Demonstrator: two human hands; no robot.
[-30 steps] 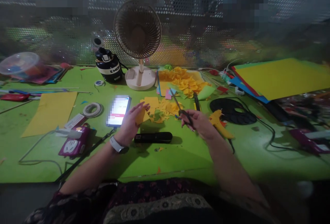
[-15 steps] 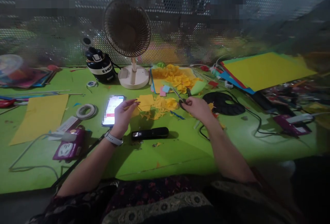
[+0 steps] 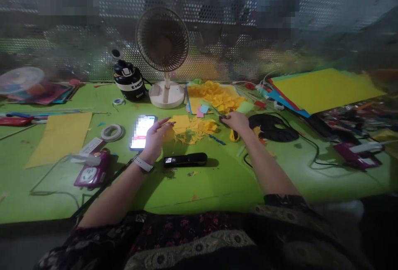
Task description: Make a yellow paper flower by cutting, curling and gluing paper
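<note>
My right hand [image 3: 239,123] is closed around the handles of a pair of scissors [image 3: 215,110], whose blades point away to the left, toward orange-yellow paper flowers [image 3: 217,98]. My left hand [image 3: 155,137] hovers over the table beside a lit phone [image 3: 141,133]; its fingers are stretched out and apart. Close to those fingertips are yellow paper squares [image 3: 180,123] and a scatter of yellow cut scraps [image 3: 189,137]. Whether a yellow piece under the left fingers touches them is hard to make out.
A black handheld device [image 3: 185,160] lies in front of me. Behind stand a fan [image 3: 166,96] and a dark bottle [image 3: 129,85]. Tape [image 3: 112,133] and a purple power strip [image 3: 93,172] are at left; a black round pad [image 3: 273,128] and coloured sheets [image 3: 326,89] at right.
The view has shifted slightly, moving the scene right. My left fingers have spread from a pinch. My right hand has turned a little, with the scissors still in it.
</note>
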